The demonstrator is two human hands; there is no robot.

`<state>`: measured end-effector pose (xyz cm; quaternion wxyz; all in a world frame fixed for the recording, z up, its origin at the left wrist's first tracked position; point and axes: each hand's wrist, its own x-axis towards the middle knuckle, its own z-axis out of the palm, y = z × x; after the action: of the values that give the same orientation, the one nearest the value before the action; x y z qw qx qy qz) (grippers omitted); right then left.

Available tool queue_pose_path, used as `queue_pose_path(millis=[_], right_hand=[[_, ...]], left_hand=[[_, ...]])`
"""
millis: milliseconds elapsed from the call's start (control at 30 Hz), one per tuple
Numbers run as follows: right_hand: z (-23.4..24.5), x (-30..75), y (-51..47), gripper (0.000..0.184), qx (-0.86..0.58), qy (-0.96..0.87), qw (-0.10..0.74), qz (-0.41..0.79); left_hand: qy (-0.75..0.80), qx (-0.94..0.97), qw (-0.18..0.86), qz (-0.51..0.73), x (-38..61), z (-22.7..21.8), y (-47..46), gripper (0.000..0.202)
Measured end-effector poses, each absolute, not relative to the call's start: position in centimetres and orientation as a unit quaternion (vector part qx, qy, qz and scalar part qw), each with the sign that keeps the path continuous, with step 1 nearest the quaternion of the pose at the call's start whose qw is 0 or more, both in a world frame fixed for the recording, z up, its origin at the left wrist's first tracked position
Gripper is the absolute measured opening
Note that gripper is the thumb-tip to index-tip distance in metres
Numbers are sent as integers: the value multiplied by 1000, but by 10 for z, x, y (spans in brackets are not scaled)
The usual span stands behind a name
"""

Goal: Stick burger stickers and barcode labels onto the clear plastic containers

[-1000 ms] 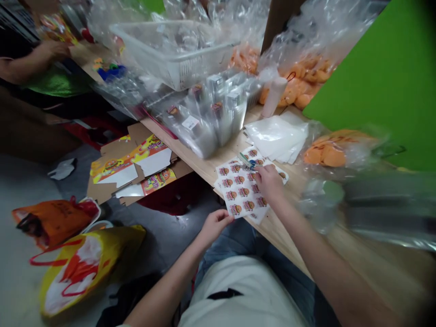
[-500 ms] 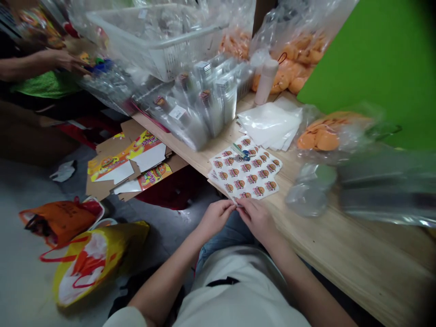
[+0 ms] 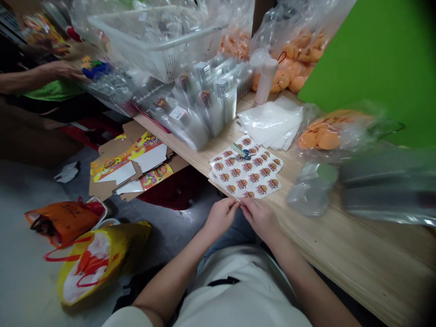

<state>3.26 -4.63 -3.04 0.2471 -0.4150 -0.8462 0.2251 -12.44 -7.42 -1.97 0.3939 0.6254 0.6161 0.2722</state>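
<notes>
My left hand (image 3: 221, 217) and my right hand (image 3: 259, 218) meet at the table's near edge, fingertips pinched together. A small whitish bit shows between them, too small to name. Just beyond my fingers lie overlapping sheets of burger-cartoon stickers (image 3: 254, 177). On those sheets rests a small blue object (image 3: 245, 156) with a pale green strip by it. White plastic bags (image 3: 269, 122) are stacked behind the sheets. To the right sit clear round plastic pieces (image 3: 308, 197).
A white basket (image 3: 170, 50) and packed clear plastic containers (image 3: 200, 109) crowd the back. Bagged orange pieces (image 3: 323, 131) and clear film (image 3: 388, 190) lie right. Flattened printed boxes (image 3: 126, 159) and a yellow bag (image 3: 126, 250) stand left; a co-worker's hand (image 3: 63, 70) is at upper left.
My hands stay pinched together at the edge, almost in place. The whole view has shifted slightly. The co-worker's hand at upper left has moved a little.
</notes>
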Motion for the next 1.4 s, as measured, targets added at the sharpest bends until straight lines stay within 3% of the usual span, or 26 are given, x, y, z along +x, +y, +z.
queue_pose_path(millis=[567, 800, 1133, 1400], right_hand=[[-28, 35, -34, 19, -401, -843, 252, 255], [-28, 37, -37, 15, -396, -841, 242, 279], [-30, 36, -31, 18, -429, -770, 277, 383], [-30, 35, -26, 20, -454, -745, 251, 419]], left_hand=[[631, 616, 377, 284, -120, -23, -76, 23], [622, 570, 444, 301, -121, -27, -73, 25], [653, 605, 365, 272, -116, -20, -75, 25], [629, 663, 324, 243, -120, -12, -77, 21]])
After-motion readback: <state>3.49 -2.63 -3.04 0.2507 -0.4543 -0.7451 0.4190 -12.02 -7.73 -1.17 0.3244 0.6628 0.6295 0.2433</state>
